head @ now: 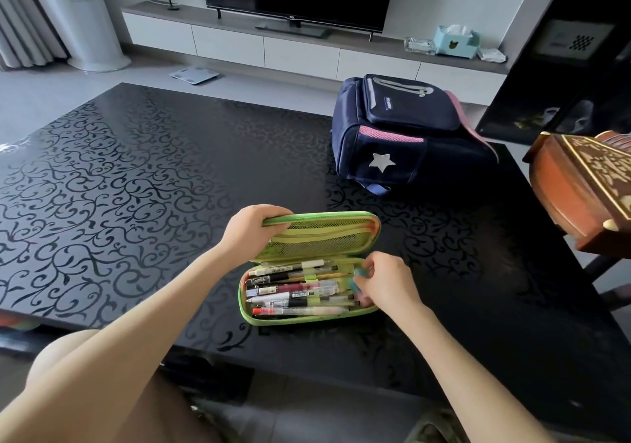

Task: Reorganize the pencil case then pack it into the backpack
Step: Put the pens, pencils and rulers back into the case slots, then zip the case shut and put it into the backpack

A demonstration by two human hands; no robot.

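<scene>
A green pencil case (312, 237) lies open on the black table (119, 176), its lid standing up with a mesh pocket inside. Several pens and pencils (293, 292) lie in its lower half. My left hand (254, 229) grips the lid's upper left edge. My right hand (384, 282) is at the case's right end, its fingers pinching a small teal object (358, 274), partly hidden. A navy backpack (406, 135) with pink trim and a silver star lies on the table behind the case, to the right, zipped shut as far as I can see.
A carved wooden chair (587, 186) stands at the table's right edge. Beyond the table are a white TV cabinet (266, 46) with a television, a tissue box (456, 41) and a scale on the floor.
</scene>
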